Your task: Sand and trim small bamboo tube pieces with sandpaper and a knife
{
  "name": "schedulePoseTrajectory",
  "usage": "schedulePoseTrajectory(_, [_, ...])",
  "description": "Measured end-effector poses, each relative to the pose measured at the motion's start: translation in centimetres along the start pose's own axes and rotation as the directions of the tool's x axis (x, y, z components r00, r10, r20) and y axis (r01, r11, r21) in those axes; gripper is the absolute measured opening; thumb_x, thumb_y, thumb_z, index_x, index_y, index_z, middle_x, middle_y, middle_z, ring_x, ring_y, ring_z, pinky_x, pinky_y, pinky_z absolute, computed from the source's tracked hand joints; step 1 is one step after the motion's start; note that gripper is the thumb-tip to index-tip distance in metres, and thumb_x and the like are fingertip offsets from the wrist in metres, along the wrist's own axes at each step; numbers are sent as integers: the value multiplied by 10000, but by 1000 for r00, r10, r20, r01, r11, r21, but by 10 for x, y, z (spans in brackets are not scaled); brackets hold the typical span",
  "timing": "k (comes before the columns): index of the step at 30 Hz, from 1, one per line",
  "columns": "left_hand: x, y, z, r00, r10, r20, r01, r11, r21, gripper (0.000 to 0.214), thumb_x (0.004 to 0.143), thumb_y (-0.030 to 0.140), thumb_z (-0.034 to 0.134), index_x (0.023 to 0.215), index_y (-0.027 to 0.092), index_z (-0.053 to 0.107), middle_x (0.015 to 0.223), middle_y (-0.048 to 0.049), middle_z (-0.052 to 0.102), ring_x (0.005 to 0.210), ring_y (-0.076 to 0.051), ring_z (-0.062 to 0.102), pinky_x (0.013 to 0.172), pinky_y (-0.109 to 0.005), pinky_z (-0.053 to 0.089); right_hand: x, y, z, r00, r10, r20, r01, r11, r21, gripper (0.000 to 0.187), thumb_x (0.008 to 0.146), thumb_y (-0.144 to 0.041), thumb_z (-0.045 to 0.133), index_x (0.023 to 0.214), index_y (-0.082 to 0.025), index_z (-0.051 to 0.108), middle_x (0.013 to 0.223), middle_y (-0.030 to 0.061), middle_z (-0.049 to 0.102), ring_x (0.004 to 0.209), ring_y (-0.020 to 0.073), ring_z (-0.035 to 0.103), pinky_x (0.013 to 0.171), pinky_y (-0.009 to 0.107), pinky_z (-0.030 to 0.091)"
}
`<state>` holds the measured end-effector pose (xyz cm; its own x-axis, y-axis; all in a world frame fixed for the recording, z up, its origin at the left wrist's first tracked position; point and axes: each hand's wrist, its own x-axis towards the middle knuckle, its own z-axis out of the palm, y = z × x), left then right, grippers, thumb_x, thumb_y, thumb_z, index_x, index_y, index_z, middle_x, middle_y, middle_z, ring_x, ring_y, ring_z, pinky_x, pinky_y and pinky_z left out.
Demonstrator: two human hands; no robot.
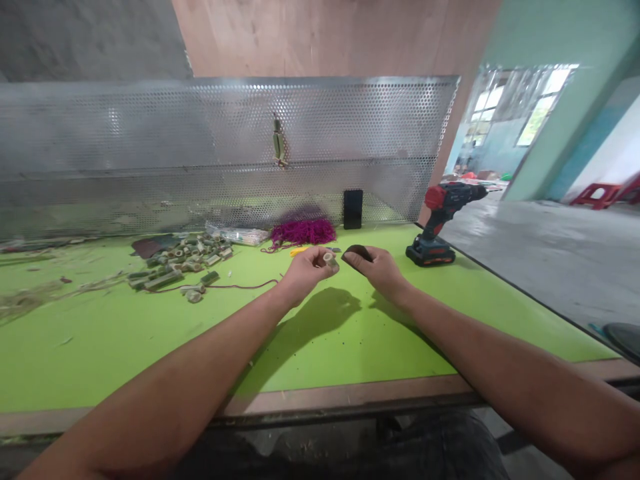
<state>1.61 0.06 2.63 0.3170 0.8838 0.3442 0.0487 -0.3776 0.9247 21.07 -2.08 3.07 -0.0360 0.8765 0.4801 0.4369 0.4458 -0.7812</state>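
My left hand (307,268) is closed in a pinch on a short, pale bamboo tube piece (329,261), held above the green tabletop (150,347). Just to its right, my right hand (376,265) is closed on a dark brown, flat, rounded pad (356,253) that looks like sandpaper. The two hands nearly touch, and the pad sits right beside the tube piece. Both forearms reach in from the near edge of the table.
A pile of cut bamboo pieces (183,262) lies at left with a maroon cord (235,287) trailing from it. Magenta thread (303,233), a black phone (353,209) and a perforated metal screen (200,147) stand behind. A red cordless drill (440,223) sits at right.
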Motion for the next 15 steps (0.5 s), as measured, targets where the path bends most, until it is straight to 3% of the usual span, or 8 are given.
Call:
schedulePoseTrajectory(5, [2,3,1,983,-171,65,182,930,-320,297,693,193,805,886,139,585,808,-3,649,742,-99,621,842,-317,508,-1,0,-1,1000,-8,-6,8,1000,4,469,809,-623,599,711,-164,620,624,-10,471,601,126,386,542,263,287])
schedulePoseTrajectory(11, [2,2,6,953,-269,142,303,883,-358,333,717,79,769,1029,111,657,918,-60,699,799,-111,674,917,-323,519,-1,1,4,997,-49,61,53,997,-56,475,807,-622,598,729,-157,649,639,2,518,619,135,435,551,261,311])
schedulePoseTrajectory(15, [2,1,4,963,-231,137,265,899,-348,300,684,133,814,948,108,674,816,-40,689,696,-104,652,807,-311,541,2,3,3,1000,-10,-17,8,986,-164,509,789,-661,594,705,-161,635,609,0,511,586,133,425,528,266,283])
